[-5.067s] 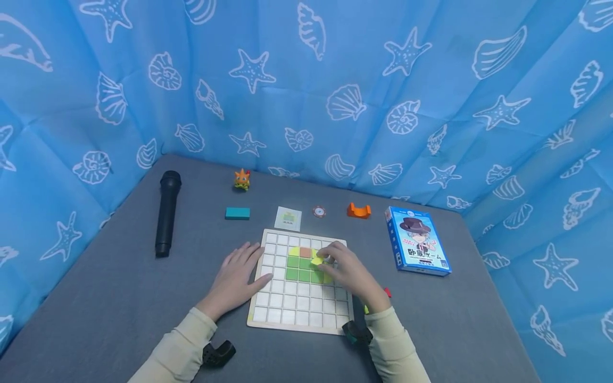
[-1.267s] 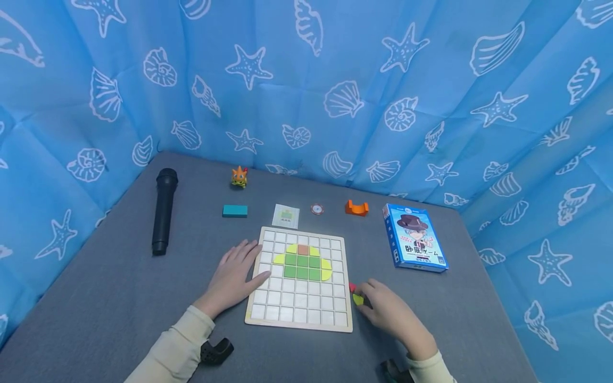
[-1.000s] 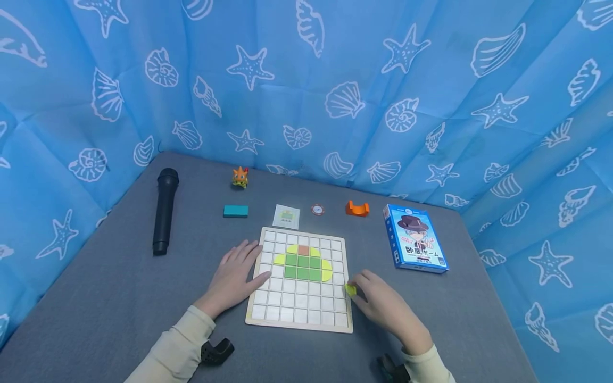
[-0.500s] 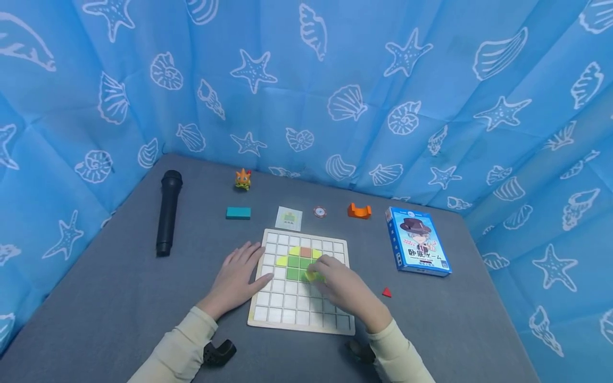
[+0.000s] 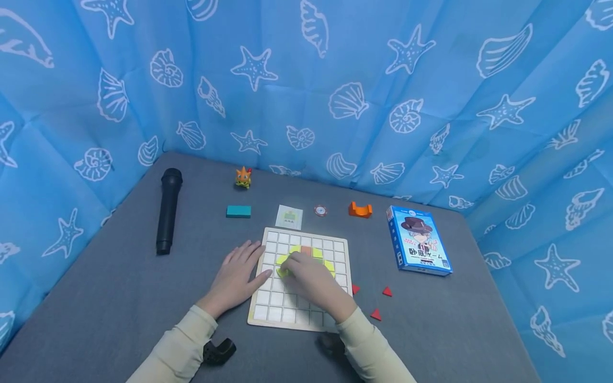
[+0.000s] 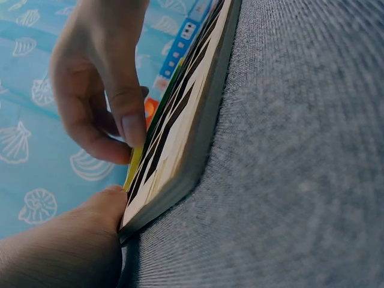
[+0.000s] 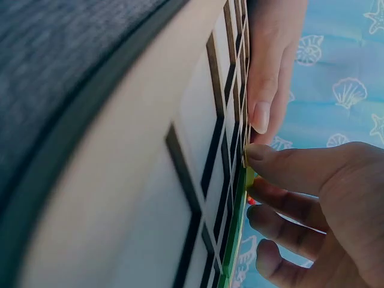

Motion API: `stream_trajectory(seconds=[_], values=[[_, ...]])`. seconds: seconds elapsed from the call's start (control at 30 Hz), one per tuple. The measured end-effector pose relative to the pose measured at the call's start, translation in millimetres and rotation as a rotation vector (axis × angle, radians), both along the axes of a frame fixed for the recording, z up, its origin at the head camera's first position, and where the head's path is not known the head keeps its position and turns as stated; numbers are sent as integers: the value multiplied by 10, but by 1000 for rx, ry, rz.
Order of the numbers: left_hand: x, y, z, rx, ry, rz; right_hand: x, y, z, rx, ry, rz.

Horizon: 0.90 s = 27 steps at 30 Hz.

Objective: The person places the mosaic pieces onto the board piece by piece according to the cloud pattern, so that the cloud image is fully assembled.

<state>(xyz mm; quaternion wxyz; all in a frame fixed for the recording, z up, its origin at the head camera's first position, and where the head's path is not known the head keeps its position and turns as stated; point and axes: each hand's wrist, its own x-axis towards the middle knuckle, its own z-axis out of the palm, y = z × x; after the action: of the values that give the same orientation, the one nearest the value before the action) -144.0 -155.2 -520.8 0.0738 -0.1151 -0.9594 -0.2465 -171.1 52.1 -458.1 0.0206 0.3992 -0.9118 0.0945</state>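
A pale wooden board (image 5: 268, 314) with a grid of white squares lies on the grey table. My left hand (image 5: 238, 276) rests with straight fingers along its left edge, thumb on the squares. My right hand (image 5: 313, 282) reaches across the board and pinches a yellow tile (image 5: 281, 273) between thumb and index finger, low at the left side of the coloured pattern. In the right wrist view that yellow tile (image 7: 249, 177) is right at the board's surface. Yellow tiles and one brown tile (image 5: 306, 250) show around my right hand, which hides most of the green tiles.
Three red triangles (image 5: 387, 291) lie right of the board. Behind it are a pattern card (image 5: 289, 217), a teal block (image 5: 238, 211), a round chip (image 5: 320, 210), an orange holder (image 5: 360, 210) and a toy figure (image 5: 243, 177). A microphone (image 5: 169, 213) lies left, a blue box (image 5: 421, 242) right.
My right hand picked up a yellow tile from the table right of the board and carried it left across the pattern. The red triangles came into view. My left hand stayed in place.
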Motion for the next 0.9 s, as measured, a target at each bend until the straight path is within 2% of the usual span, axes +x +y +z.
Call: stream_trajectory(seconds=[0.27,0.57,0.9], values=[[-11,1,-9,-2,9,4,-46,-57,-27,17,21,-13],[-1,-6,-4,6,13,0,-61,-63,-30,-12,34,0],[-1,4,-8,1,8,4,-81,-80,-10,49,66,27]])
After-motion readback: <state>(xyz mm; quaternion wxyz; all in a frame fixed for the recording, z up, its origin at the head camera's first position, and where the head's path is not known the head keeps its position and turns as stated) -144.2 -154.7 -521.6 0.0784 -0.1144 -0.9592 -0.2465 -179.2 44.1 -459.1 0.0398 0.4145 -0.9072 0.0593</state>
